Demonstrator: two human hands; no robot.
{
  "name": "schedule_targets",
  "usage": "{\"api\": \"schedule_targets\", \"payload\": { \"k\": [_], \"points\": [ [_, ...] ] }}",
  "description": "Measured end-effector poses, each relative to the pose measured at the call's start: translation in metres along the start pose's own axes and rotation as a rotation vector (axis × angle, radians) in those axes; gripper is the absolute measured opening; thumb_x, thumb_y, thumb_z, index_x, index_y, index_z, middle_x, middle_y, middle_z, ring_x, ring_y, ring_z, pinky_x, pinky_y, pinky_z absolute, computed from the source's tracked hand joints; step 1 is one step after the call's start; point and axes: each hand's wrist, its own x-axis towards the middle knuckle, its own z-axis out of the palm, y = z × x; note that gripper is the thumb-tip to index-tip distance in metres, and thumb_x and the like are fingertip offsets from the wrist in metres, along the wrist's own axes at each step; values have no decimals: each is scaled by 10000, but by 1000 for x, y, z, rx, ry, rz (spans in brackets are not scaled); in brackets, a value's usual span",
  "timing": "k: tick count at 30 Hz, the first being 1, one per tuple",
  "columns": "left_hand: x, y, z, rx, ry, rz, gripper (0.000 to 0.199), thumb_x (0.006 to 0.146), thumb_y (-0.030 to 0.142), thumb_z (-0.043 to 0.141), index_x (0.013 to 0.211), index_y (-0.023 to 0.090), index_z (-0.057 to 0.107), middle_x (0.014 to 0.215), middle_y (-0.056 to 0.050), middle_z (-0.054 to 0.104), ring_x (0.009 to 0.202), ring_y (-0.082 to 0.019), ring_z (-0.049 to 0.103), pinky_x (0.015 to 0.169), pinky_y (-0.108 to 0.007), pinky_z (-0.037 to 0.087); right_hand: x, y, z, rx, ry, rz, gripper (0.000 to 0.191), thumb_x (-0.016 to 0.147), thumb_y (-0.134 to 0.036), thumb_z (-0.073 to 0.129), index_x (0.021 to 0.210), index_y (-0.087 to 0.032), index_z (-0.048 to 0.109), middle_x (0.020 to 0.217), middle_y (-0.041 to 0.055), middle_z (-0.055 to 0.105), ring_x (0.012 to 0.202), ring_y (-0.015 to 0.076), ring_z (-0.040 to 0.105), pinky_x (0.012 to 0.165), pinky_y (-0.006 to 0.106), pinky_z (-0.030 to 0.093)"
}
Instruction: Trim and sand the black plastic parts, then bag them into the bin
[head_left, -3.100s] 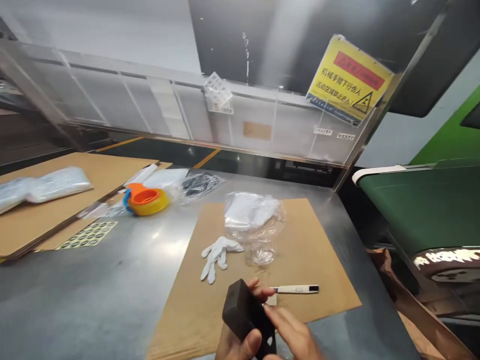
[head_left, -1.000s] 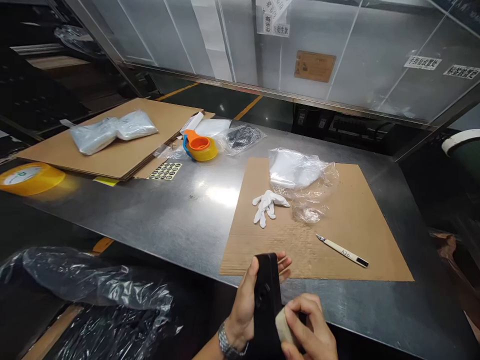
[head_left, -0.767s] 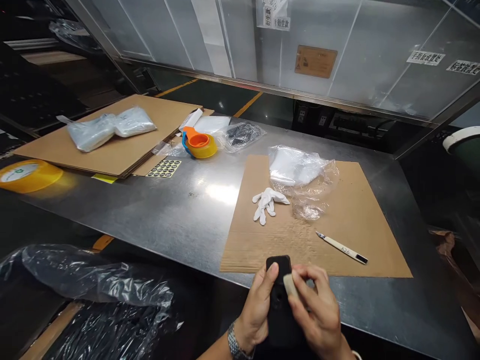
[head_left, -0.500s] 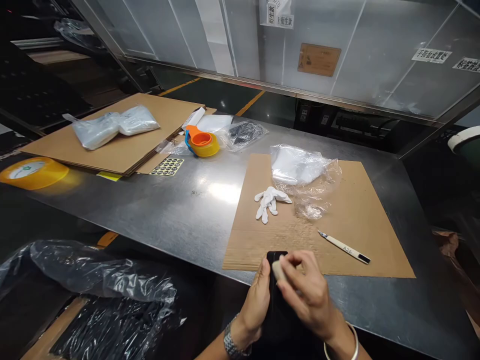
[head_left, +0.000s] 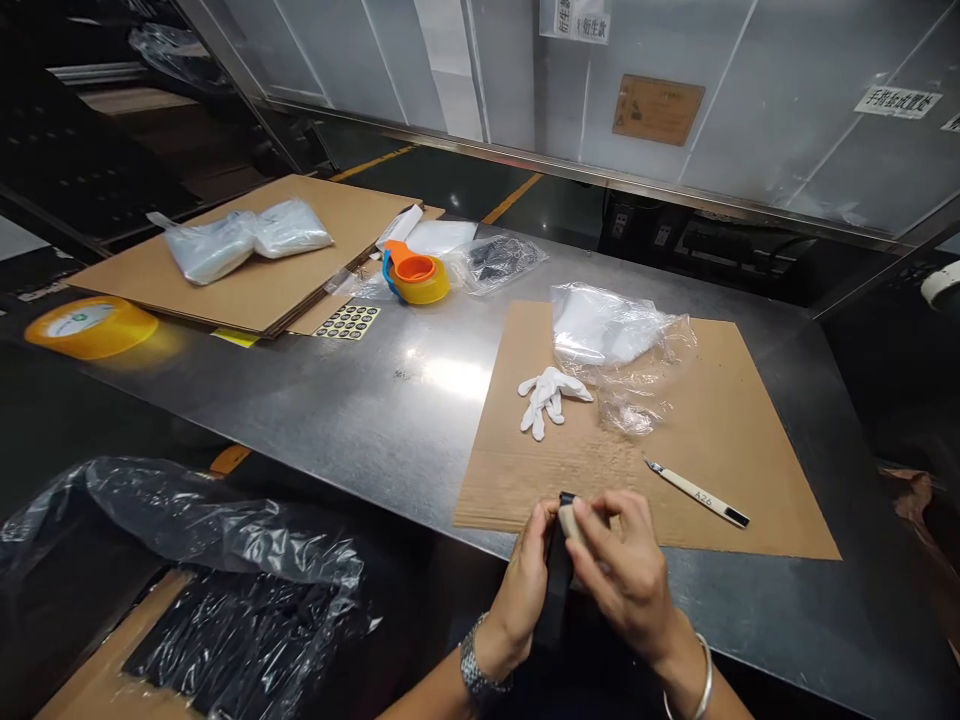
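Observation:
A long black piece (head_left: 553, 595) is held at the table's front edge, its top end upward. My left hand (head_left: 525, 585) is closed round its left side. Pinched in the fingers of my right hand (head_left: 626, 570) is a small beige block (head_left: 571, 522), pressed against the upper end of the black piece. Beyond the hands, a white glove (head_left: 551, 398) lies on a flat cardboard sheet (head_left: 525, 470). To the right, a beige pen-shaped knife (head_left: 697, 492) marked A26 rests on the same sheet.
Clear plastic bags (head_left: 615, 330) lie on the cardboard. Further left are an orange tape dispenser (head_left: 416, 275), a sticker sheet (head_left: 349, 322), stacked cardboard (head_left: 262, 290) with filled bags (head_left: 214, 248), and a yellow tape roll (head_left: 90, 328). A plastic-lined box (head_left: 232, 640) stands at the lower left.
The black piece has turned so that it shows a narrower side. Both hands stay on their objects, and the beige block has tilted. The whole view has shifted slightly.

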Motion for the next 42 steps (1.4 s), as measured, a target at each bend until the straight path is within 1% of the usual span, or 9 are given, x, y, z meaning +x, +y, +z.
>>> {"api": "schedule_targets", "payload": {
  "k": [3,8,12,17,21,26,33,39,42],
  "points": [
    [0,1,1,58,14,40,369,866,470,413,937,187,638,1017,-35,646,1044,-192,521,985,-299,322,5,-2,0,-127,-5,9,379,812,-76,526,1189,-116,511,974,124,480,919,218,435,748,403,464],
    [4,8,-3,-114,28,-142,362,868,483,395,920,183,592,890,-25,648,793,-144,584,784,-265,439,-1,-32,-1,-80,-187,-154,268,801,-83,492,1054,-34,565,882,144,523,840,211,457,688,377,497],
    [9,7,-7,-347,-27,-513,382,783,537,503,824,163,570,610,-1,577,459,-102,494,475,-226,391,-18,-44,8,12,-56,-258,266,779,-102,487,1027,-41,561,844,119,497,813,201,469,687,382,500],
    [7,5,-5,-623,-135,-693,301,794,413,528,808,115,565,579,-10,551,455,-94,510,479,-205,410,-37,-26,12,90,18,-122,356,789,-85,464,1139,-80,529,941,125,476,889,218,474,718,413,491],
    [7,10,0,-715,-39,-641,301,823,360,497,832,66,563,692,-69,591,625,-146,595,596,-246,487,-42,-19,3,113,-23,31,432,794,-45,466,1217,-124,497,987,125,475,930,222,474,737,415,486],
    [12,14,7,-735,166,-508,243,853,318,459,723,120,512,623,-11,520,529,-80,530,533,-173,469,-33,-36,5,34,29,-112,375,791,-107,513,1167,-112,526,936,117,511,868,208,494,689,373,510],
    [11,18,-1,-722,59,-523,283,869,306,419,780,75,555,710,-49,549,594,-77,543,610,-177,481,-54,-10,9,-219,99,-157,384,782,-107,575,1162,-164,554,916,87,556,882,195,531,698,323,512],
    [-3,20,-22,-5,-342,12,395,675,392,678,949,110,640,781,-90,632,694,-168,554,655,-264,440,-59,75,-1,-386,79,165,312,831,-194,551,1141,-177,586,959,110,535,903,229,494,755,438,480],
    [-7,18,-27,323,-371,302,368,670,362,690,977,163,660,848,-93,630,760,-204,552,731,-315,429,-44,83,-7,-401,63,216,268,846,-239,530,1088,-157,615,985,129,551,934,260,487,767,488,471]
  ]
}}
